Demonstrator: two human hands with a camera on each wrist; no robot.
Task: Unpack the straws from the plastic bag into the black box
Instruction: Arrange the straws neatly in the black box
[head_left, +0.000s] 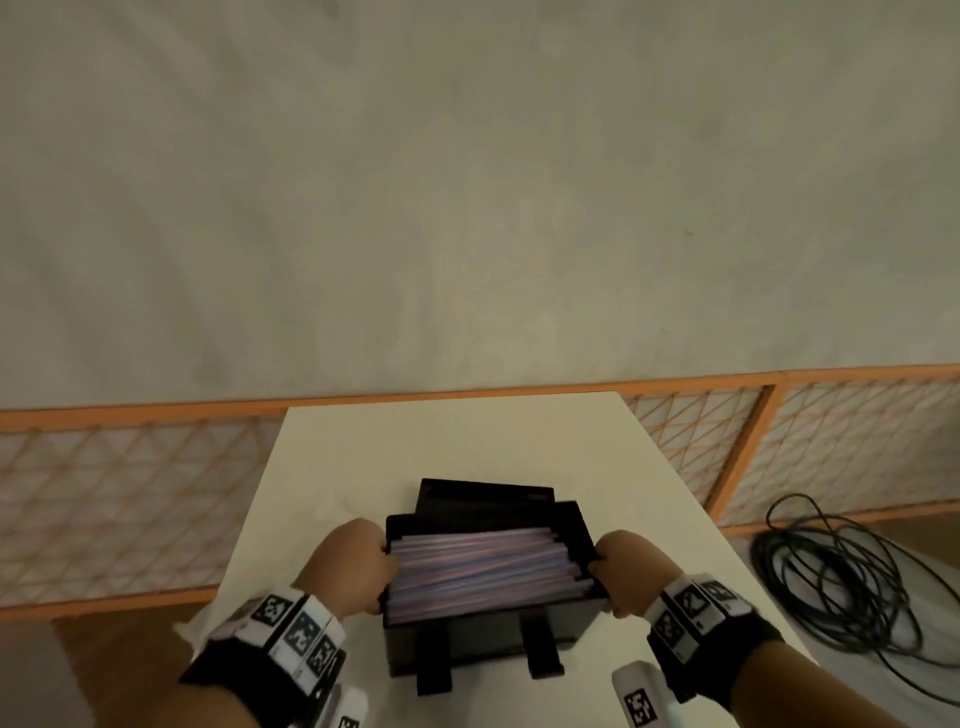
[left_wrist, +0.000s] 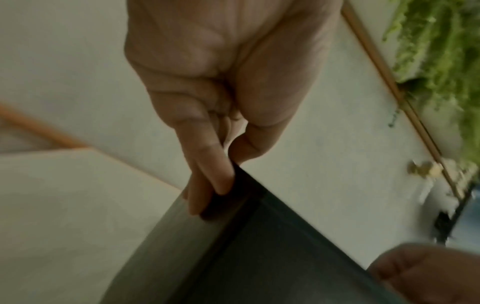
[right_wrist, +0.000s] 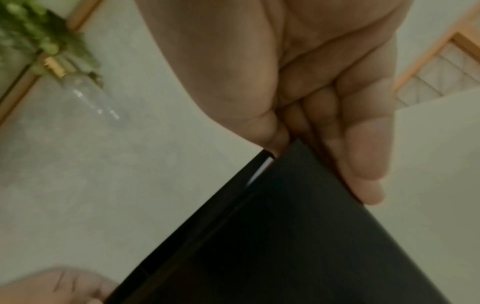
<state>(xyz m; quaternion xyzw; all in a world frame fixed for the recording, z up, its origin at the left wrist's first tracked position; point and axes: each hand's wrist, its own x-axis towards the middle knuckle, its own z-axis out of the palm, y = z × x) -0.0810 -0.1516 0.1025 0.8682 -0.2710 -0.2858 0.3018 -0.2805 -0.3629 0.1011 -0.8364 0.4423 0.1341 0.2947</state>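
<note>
- Nearest the viewer, two forearms reach forward, each with a black wrist strap and a band of white blocks printed with black square patterns.
- The left hand (head_left: 349, 564) grips the left end of the black box (head_left: 483, 631). In the left wrist view its thumb sits on the rim while the fingers (left_wrist: 207, 164) lie pressed together against the outside wall, clamping that wall between them.
- The right hand (head_left: 626, 569) grips the right end the same way. In the right wrist view the fingers (right_wrist: 363, 148) lie close together flat on the outer wall and the thumb hooks over the top edge.
- Between the hands, the straws (head_left: 483, 569) fill the box. They look pale pink and lilac, lie lengthwise from left to right, and pile up to about the rim.
- Two black strips jut from the near face of the box.
- Just behind the box, touching or overlapping its far edge, lies a flat black piece (head_left: 485, 496), perhaps the lid; the blur leaves this unsure.
- The box appears to sit on a white table (head_left: 457, 441).
- The plastic bag cannot be made out with certainty in any view.
- Judgement: the unpacking seems finished or nearly so, and this step is steadying or shifting the full box. The next move likely calls for a level, two-handed hold so no straws roll out.
- To the right, on the floor, lies a loose coil of black cable (head_left: 852, 587).
- Farthest off stand a low orange lattice fence (head_left: 130, 499) and a plain pale wall.
</note>
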